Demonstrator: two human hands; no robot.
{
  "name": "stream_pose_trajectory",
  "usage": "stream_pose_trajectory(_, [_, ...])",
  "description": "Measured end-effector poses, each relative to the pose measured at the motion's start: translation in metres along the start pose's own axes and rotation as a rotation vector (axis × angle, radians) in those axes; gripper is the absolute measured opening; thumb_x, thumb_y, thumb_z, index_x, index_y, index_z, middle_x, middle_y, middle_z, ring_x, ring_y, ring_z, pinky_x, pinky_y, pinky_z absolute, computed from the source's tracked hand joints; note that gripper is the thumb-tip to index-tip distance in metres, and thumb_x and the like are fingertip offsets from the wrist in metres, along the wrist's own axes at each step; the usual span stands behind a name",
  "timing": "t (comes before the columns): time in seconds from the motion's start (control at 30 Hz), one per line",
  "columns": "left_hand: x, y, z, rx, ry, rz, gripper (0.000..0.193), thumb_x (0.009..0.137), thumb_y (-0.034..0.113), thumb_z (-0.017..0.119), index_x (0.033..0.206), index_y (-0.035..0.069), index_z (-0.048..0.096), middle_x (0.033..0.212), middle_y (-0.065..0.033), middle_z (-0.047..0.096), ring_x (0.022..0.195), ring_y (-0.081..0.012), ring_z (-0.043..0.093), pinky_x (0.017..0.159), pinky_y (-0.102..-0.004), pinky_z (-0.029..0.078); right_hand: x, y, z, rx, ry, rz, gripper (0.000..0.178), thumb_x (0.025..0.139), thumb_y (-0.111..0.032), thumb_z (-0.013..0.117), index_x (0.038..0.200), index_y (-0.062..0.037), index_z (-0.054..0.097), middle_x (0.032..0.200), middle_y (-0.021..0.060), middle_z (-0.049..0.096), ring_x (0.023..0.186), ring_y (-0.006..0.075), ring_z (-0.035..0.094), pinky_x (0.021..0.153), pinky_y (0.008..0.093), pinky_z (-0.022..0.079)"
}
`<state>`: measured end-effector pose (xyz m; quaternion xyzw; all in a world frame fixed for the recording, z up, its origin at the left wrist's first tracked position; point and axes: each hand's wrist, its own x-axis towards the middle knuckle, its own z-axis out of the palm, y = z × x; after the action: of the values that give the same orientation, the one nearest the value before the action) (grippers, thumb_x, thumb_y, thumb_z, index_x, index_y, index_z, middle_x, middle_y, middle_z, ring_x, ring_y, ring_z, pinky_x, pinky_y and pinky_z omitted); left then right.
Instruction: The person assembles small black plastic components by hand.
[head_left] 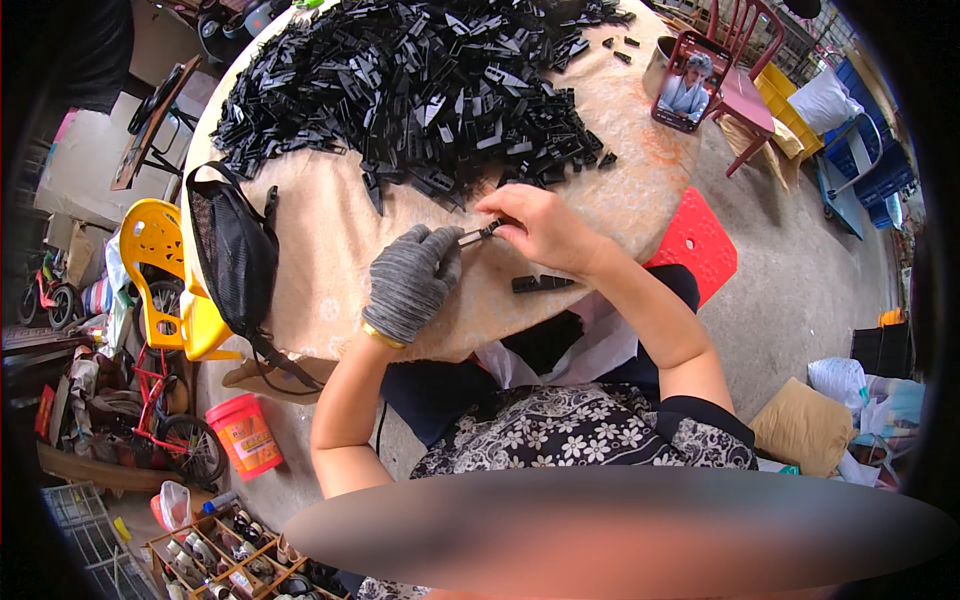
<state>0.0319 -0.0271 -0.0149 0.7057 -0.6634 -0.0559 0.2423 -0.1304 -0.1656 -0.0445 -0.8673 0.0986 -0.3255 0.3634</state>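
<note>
Both hands, gloved left hand (410, 282) and bare right hand (540, 228), are pinching one small black clip (482, 234) between them above the desk (330, 240), keeping the heap of black parts (420, 85) within reach.

The glove (408, 280) is grey knitted cloth (it looks rough). The pile of parts (420, 85) is shiny black plastic. The tablecloth (330, 240) looks soft.

Even daylight, dark fisheye rim
</note>
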Motion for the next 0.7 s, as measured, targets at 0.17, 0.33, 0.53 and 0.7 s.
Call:
stream_pose_trajectory(0.17, [0.011,0.0,-0.004,0.166,-0.044,0.154,0.021,0.08,0.016,0.061,0.099,0.008,0.062,0.076,-0.0126,0.059,0.066,-0.03,0.059,0.061,-0.0381,0.047,-0.003,0.007,-0.004,-0.235,0.001,-0.08,0.014,0.07,-0.01,0.068,0.081,-0.0073,0.062,0.08,0.0066,0.056,0.08,0.0262,0.056,0.073,0.0365,0.041])
stream_pose_trajectory(0.33, [0.023,0.002,-0.004,0.183,-0.217,0.154,0.024,0.082,0.023,0.06,0.099,0.006,0.06,0.082,-0.0142,0.063,0.07,-0.0306,0.062,0.062,-0.0388,0.048,-0.003,0.009,-0.004,-0.255,-0.011,-0.128,0.015,0.069,-0.011,0.069,0.082,-0.0077,0.063,0.079,0.0059,0.056,0.079,0.0251,0.056,0.073,0.0355,0.04])
stream_pose_trajectory(0.53, [0.042,0.016,-0.007,0.292,-0.366,0.142,0.02,0.083,0.025,0.059,0.095,0.009,0.061,0.073,-0.0134,0.063,0.064,-0.0332,0.061,0.058,-0.0421,0.048,0.002,0.005,-0.008,-0.352,-0.052,-0.215,0.007,0.072,-0.01,0.061,0.077,-0.0059,0.059,0.08,0.0079,0.055,0.081,0.025,0.056,0.074,0.036,0.041])
stream_pose_trajectory(0.7, [0.059,0.008,-0.005,0.232,-0.432,0.201,0.019,0.081,0.023,0.06,0.089,0.006,0.059,0.075,-0.0164,0.062,0.07,-0.0339,0.061,0.063,-0.043,0.048,0.012,0.001,-0.003,-0.42,-0.088,-0.277,0.006,0.074,-0.012,0.056,0.073,-0.006,0.057,0.078,0.008,0.054,0.08,0.0243,0.056,0.071,0.0352,0.042])
